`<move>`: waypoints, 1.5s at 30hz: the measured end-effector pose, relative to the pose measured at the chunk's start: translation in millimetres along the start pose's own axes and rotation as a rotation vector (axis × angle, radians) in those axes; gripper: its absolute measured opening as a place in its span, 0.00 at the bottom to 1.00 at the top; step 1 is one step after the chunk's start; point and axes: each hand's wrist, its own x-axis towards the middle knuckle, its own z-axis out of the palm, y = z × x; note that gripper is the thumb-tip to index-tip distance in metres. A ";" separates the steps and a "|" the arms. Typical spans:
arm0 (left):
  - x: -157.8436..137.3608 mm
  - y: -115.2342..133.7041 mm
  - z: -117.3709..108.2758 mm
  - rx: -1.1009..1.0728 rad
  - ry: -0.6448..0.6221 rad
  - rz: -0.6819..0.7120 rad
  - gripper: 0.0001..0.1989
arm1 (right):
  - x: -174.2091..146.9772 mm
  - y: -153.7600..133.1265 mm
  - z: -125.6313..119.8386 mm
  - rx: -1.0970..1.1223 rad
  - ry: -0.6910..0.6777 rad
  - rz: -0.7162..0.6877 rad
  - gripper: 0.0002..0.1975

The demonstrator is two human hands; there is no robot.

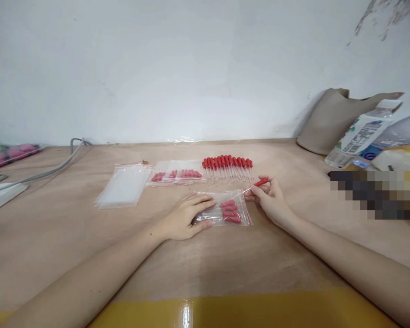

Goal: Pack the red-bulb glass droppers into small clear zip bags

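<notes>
A clear zip bag (213,217) lies in front of me with several red-bulbed droppers (230,208) inside, their bulbs toward its right end. My left hand (187,216) rests on the left part of this bag, fingers and thumb apart. Between the fingers of my right hand (270,200) is one dropper (261,181), its red bulb up and to the right. Its thin clear stem points left at the bag's red-lined mouth; whether the tip is inside, I cannot tell. Behind the bag lies a row of loose droppers (228,161), bulbs toward the wall.
Filled bags (187,174) overlap left of the loose droppers, and a stack of flat zip bags (121,187) lies farther left. A grey cable (54,168) runs along the left. At right stand a beige container (324,120) and a tilted labelled bottle (360,134).
</notes>
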 end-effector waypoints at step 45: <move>2.0 3.3 -1.3 -0.002 0.034 -0.002 0.27 | 6.6 -9.4 -1.5 -0.286 -0.474 0.084 0.14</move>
